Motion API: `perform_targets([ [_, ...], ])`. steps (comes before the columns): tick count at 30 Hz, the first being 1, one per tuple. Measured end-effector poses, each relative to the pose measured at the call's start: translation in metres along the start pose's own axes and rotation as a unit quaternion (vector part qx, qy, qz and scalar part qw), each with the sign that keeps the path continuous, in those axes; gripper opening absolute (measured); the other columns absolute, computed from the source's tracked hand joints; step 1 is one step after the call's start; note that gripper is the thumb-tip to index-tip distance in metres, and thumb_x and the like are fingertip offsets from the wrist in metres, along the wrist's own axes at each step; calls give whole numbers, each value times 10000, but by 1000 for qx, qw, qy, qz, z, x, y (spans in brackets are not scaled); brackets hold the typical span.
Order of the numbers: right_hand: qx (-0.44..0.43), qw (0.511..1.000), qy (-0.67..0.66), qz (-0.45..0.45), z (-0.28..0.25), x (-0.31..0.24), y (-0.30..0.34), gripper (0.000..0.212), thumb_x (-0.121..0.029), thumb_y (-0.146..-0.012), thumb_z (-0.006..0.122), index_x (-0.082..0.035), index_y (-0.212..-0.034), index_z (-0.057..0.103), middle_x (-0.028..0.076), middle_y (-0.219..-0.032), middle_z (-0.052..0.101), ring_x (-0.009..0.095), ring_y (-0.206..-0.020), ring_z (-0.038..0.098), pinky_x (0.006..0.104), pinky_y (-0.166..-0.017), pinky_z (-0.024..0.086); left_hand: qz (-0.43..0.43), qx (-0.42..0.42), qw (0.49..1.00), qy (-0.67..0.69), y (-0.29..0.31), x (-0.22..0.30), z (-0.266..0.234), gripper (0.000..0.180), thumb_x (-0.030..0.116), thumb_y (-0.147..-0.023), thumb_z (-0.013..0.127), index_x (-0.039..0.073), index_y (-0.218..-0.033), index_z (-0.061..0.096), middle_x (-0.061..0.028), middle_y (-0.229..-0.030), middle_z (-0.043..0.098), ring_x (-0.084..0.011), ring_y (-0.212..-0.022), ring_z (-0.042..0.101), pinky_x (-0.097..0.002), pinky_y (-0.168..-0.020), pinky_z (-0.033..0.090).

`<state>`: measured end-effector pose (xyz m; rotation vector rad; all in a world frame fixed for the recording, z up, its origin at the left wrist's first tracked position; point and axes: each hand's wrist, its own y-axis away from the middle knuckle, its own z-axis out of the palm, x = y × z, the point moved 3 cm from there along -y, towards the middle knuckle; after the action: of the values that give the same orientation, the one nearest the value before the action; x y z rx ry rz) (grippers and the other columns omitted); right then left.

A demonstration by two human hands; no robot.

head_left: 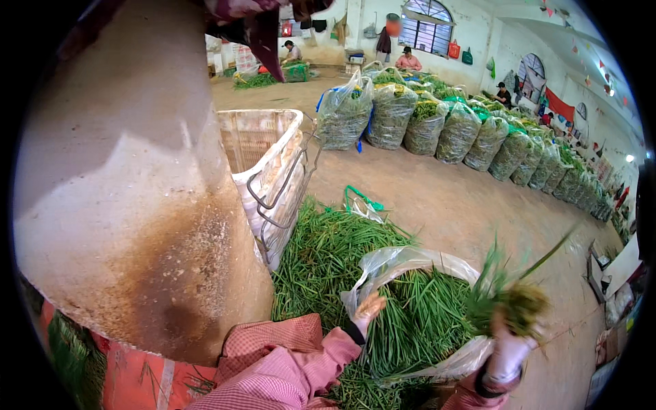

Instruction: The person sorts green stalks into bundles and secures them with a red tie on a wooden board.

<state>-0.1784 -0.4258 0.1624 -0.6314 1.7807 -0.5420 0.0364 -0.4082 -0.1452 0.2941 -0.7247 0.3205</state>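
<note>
I see a bunch of green stalks (521, 309) up in the air, near the right side of an open plastic bag (403, 257). The person's right hand (507, 347), blurred, has its fingers clamped on this bunch. The left hand (369, 307) is at the left rim of the bag; its fingers lie close together, but I cannot tell if they pinch the plastic. Long green leaves (427, 311) fill the bag. Beside it is a leaf pile (328, 239), touching a white crate (268, 174).
</note>
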Motion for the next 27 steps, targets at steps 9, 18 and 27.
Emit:
perform_targets([
  [9,-474,878,-36,53,158,-83,88,682,-156,-608,678,-62,-1209,368,167,-1094,493,244,-976,511,286,-840,403,-144,-240,960,15,170,71,77,884,207,-569,739,61,-1276,228,-139,-1272,329,-225,-1151,347,-386,-956,280],
  [18,-480,855,57,-188,216,-190,115,1027,-434,-541,705,-15,-1288,138,249,-1262,272,361,-1138,334,389,-925,300,117,-131,928,329,237,242,39,666,183,-673,623,35,-1235,297,-132,-1232,384,-248,-1110,398,-393,-945,307],
  [27,-127,822,-437,343,106,-80,196,477,-54,-661,662,2,-1075,432,80,-946,548,178,-768,556,287,-701,467,119,-291,938,-145,213,166,92,1042,195,-591,739,71,-1324,10,-131,-1332,192,-206,-1227,178,-330,-990,169],
])
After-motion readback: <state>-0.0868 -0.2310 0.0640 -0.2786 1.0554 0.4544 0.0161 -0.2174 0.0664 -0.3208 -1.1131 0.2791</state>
